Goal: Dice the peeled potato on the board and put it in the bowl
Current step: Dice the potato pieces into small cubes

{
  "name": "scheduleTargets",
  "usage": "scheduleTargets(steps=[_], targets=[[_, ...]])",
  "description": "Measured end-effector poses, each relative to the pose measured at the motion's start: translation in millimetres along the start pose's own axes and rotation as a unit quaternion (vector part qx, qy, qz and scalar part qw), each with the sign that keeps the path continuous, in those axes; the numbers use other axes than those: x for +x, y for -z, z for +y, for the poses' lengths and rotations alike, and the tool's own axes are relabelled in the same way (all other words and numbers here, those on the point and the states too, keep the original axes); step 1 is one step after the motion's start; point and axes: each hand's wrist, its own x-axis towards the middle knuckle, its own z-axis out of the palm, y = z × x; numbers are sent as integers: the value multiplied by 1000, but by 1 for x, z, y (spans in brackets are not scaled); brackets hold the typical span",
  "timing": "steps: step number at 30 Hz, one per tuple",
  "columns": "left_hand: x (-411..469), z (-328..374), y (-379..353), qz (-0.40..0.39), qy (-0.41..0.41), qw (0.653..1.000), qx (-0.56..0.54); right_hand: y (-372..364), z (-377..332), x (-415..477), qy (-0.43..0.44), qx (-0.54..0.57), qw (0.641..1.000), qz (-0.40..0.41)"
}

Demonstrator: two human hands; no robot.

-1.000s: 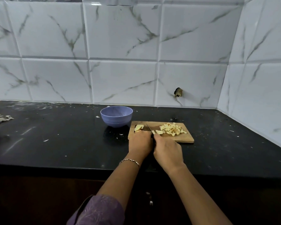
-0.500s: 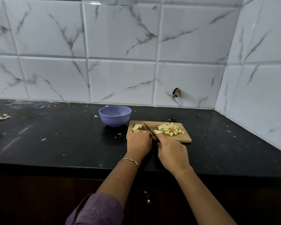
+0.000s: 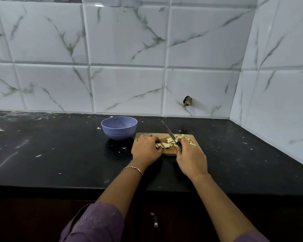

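One knife [image 3: 170,132] in R hand [image 3: 191,159]; L hand [image 3: 146,149] holds potato pcs [image 3: 165,145].

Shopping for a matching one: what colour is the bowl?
The bowl is lavender blue, seen in the head view.

One view, head-worn, wide-angle. It looks forward and down from above the near edge of the black tabletop [image 3: 59,163], facing the tiled wall [image 3: 126,88] square-on. The left hand [image 3: 146,149] and right hand [image 3: 191,159] reach in from the bottom edge and sit mid-frame at the board [image 3: 170,151], fairly near. A side wall [image 3: 278,84] closes the right corner.
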Motion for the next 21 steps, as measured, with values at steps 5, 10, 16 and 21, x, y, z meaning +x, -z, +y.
scheduleTargets(steps=[5, 10, 16, 21], targets=[[18, 7, -1, -97, -41, 993, 59, -4, 3, 4, 14, -24, 999, -15], [26, 8, -5, -126, -43, 988, 74, -4, 3, 5, 10, -30, 999, -15], [26, 5, -6, -82, -45, 990, 101, -2, 3, 5, -4, -19, 1000, -11], [23, -6, -3, -58, -39, 988, 140, -3, 4, 5, -14, -5, 1000, -1]])
